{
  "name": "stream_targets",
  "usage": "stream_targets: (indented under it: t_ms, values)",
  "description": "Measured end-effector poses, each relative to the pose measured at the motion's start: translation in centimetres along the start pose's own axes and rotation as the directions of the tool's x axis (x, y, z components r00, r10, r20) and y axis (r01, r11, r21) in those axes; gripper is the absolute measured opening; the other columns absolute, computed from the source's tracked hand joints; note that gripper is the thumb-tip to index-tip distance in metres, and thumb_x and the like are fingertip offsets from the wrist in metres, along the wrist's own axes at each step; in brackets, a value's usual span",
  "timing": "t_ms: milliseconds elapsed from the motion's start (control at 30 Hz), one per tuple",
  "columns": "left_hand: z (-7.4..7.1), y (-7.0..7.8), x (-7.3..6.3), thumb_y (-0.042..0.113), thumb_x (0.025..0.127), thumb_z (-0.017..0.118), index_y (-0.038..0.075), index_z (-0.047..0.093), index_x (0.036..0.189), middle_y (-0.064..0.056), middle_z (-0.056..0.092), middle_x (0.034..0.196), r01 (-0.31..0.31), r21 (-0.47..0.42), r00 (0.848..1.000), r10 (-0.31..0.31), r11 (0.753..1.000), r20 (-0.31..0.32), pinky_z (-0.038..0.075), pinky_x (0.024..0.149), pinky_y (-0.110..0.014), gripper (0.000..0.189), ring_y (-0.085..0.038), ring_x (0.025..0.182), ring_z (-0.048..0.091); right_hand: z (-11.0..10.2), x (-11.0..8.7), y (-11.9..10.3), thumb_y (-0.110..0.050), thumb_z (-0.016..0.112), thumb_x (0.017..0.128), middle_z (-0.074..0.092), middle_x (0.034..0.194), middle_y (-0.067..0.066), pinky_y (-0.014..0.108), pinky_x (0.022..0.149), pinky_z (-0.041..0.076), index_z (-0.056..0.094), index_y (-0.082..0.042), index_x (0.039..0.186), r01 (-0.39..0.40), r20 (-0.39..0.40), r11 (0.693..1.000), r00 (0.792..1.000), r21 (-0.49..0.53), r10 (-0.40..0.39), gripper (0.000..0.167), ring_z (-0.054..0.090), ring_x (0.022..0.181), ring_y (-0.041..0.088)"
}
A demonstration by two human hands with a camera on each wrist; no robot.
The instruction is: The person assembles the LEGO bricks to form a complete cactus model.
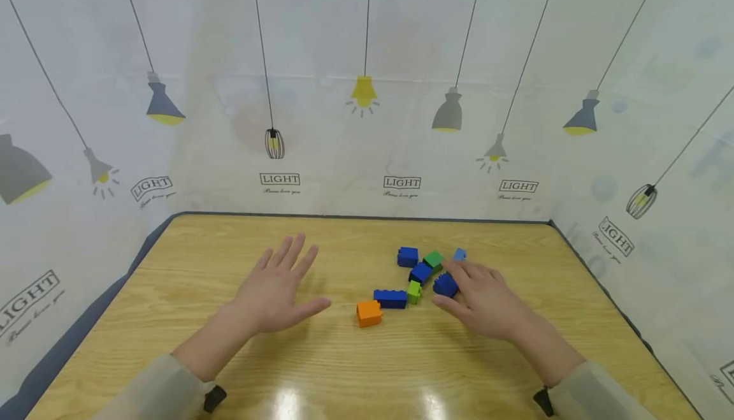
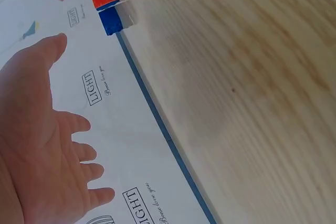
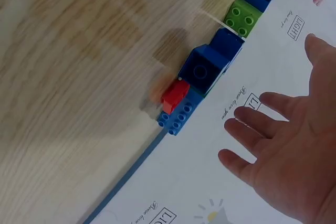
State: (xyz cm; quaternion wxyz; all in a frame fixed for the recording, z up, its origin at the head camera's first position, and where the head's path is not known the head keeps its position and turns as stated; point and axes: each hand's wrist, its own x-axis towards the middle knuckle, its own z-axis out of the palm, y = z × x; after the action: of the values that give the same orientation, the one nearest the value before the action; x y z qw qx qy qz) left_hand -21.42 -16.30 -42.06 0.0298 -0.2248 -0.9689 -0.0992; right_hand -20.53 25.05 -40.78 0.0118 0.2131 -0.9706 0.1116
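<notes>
My left hand point(image 1: 275, 289) hovers palm down over the table, fingers spread and straight, left of the bricks and holding nothing. My right hand point(image 1: 484, 299) is held above the right side of the brick cluster, fingers extended, covering part of it. Nearest the left hand lies an orange brick point(image 1: 369, 313). Beside it are a long blue brick point(image 1: 390, 299) and a lime green brick point(image 1: 414, 292). Farther back sit a blue brick point(image 1: 408, 256), another blue brick point(image 1: 421, 273) and a green brick point(image 1: 433, 260). By the right fingers are a dark blue brick point(image 1: 445, 285) and a light blue brick point(image 1: 459, 254). The right wrist view also shows a red brick point(image 3: 175, 96).
The wooden table point(image 1: 189, 267) has a dark edge along its back and sides. A pale wall covering point(image 1: 321, 88) printed with hanging lamps rises behind it and at both sides.
</notes>
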Motion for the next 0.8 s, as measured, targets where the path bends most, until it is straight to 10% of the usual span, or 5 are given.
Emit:
stream_targets:
  t_ms: [367,800]
  values:
    - [1.6,1.4,2.6,0.044,0.106,0.071,0.004,0.055,0.158,-0.020,0.061,0.155,-0.028,-0.306,0.986,0.077,0.952,0.149,0.057,0.112,-0.055,0.067,-0.036,0.131,0.069,1.0,2.2,-1.8,-0.029,0.077,0.104,0.069,0.145,0.013,0.066,0.116,0.049,0.065,-0.009,0.148,0.202,-0.079,0.979,0.977,0.032,-0.199,0.050,0.065,0.135,0.040]
    - [2.9,4.1,4.7,0.047,0.100,0.079,0.007,0.067,0.145,-0.010,0.073,0.133,-0.042,-0.467,0.947,0.184,0.883,0.262,0.059,0.099,-0.042,0.062,-0.016,0.102,0.066,2.2,3.8,-3.4,-0.022,0.073,0.107,0.070,0.151,0.000,0.072,0.121,0.035,0.070,-0.022,0.148,0.281,0.112,0.955,0.950,0.092,-0.290,0.041,0.052,0.149,0.039]
